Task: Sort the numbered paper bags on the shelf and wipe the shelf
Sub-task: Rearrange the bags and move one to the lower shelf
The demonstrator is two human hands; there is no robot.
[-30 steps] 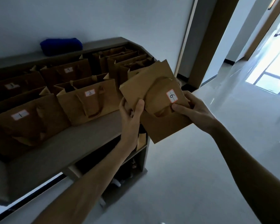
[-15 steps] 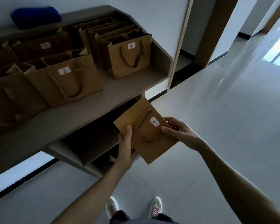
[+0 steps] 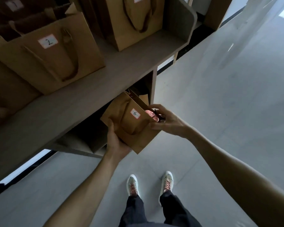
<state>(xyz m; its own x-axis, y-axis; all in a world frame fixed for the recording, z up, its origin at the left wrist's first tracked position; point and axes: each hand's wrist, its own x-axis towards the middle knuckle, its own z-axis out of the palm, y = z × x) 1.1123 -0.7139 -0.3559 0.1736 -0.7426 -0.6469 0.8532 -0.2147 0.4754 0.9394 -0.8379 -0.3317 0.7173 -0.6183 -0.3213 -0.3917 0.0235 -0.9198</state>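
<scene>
Right hand [image 3: 168,122] fingers [image 3: 156,106] curl over the mouth edge of the paper bag labelled 6 [image 3: 129,123], thumb pinching the side. Left hand [image 3: 116,141] cups its base, fingers hidden beneath — likely steadying it for placement. Above the fingers: shelf [image 3: 92,95] with bag 2 [image 3: 51,53]. A pinkish object [image 3: 152,116] shows inside — unidentifiable.

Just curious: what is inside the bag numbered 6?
At the open mouth of bag 6, by the right hand, something shiny and pinkish shows. The bag's paper hides the rest.
</scene>
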